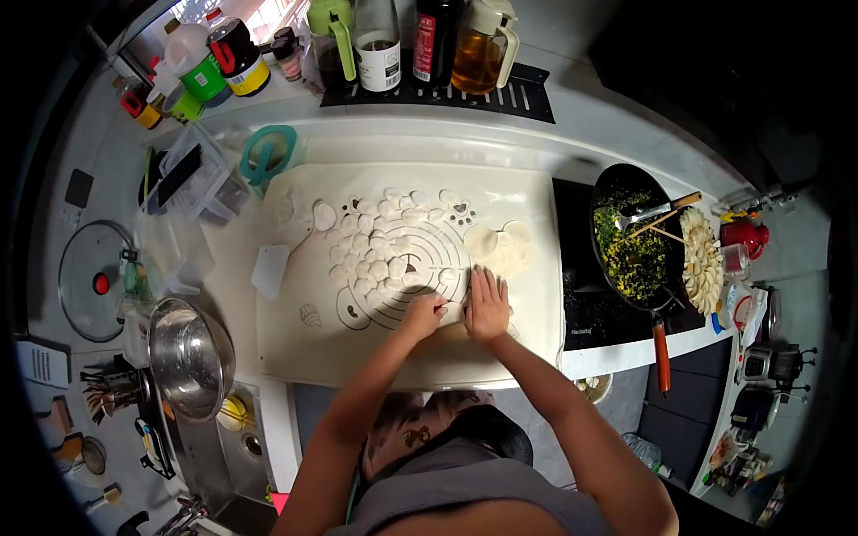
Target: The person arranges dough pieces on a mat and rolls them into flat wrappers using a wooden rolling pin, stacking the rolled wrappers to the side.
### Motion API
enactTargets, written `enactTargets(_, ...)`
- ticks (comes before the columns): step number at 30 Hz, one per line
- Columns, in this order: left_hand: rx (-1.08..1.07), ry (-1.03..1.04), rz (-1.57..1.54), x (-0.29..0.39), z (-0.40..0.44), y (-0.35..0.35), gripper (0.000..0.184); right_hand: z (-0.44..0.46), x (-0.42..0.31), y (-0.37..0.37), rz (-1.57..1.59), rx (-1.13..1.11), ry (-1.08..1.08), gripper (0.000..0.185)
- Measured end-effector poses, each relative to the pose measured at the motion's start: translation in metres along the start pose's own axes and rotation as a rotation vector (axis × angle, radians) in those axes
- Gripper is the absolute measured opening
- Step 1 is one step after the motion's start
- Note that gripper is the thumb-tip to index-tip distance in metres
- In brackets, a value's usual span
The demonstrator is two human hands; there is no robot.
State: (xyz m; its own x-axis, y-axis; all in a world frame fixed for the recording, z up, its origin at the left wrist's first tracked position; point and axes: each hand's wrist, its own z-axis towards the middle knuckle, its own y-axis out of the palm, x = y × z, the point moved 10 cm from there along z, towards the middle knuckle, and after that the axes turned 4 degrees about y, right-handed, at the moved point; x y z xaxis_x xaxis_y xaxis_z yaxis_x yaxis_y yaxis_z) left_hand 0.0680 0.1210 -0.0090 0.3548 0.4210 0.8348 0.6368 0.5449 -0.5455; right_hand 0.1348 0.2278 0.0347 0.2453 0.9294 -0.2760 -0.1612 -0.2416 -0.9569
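Left hand [426, 314] curled, contents unclear, right hand [487, 308] open flat, we're working by one flat-lying round dough-wrapper pile [511, 254] near the cream mat's [527, 192] right edge.

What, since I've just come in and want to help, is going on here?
A person is working at a pale mat: the left hand is curled, the right hand flat; what lies under them is unclear. Small dough pieces are scattered beyond the left hand, and flat rounds overlap just beyond the right. Off to the right, a pan holds a chopped green-and-yellow mix, with folded dumplings beside it.
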Motion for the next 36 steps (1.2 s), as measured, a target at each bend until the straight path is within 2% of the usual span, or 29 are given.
enactTargets(1,-0.002,0.015,0.012,0.002,0.0,-0.001,0.013,0.011,-0.003,-0.002,-0.026,0.05,-0.024,0.063)
enactTargets(4,0.065,0.044,0.093,-0.001,0.008,-0.004,0.011,0.049,0.009,0.006,-0.001,0.159,0.087,0.062)
enactTargets(7,0.061,0.051,0.126,0.001,0.018,-0.007,0.01,0.077,0.02,0.014,0.034,0.16,0.199,0.06)
enactTargets(11,-0.048,0.068,0.18,0.016,0.019,0.0,0.011,0.033,0.021,0.014,0.039,0.075,0.221,0.06)
enactTargets(13,-0.102,0.074,0.21,0.02,0.016,0.005,0.014,-0.014,0.022,0.013,-0.04,-0.072,0.203,0.066)
enactTargets(16,-0.009,-0.187,0.12,-0.007,0.008,0.003,0.014,-0.046,0.025,0.01,-0.055,-0.051,0.165,0.07)
enactTargets(19,0.014,-0.145,0.01,-0.017,-0.002,0.004,0.017,-0.027,0.014,0.009,-0.041,-0.024,0.128,0.069)
enactTargets(24,0.011,-0.036,0.094,-0.001,-0.002,-0.002,0.015,0.023,0.005,0.001,-0.03,0.063,0.086,0.066)
enactTargets(27,0.033,-0.017,0.207,-0.003,0.005,-0.003,0.016,0.058,0.015,0.014,0.023,0.132,0.172,0.061)
enactTargets(29,0.029,-0.024,0.162,-0.005,0.014,0.0,0.014,0.07,0.019,0.014,0.036,0.135,0.208,0.059)
enactTargets(34,0.028,0.082,0.211,0.028,0.012,0.001,0.01,0.019,0.02,0.011,0.037,0.032,0.25,0.061)
enactTargets(36,-0.01,0.073,0.161,0.01,0.015,0.011,0.01,-0.023,0.023,0.011,-0.025,-0.061,0.262,0.061)
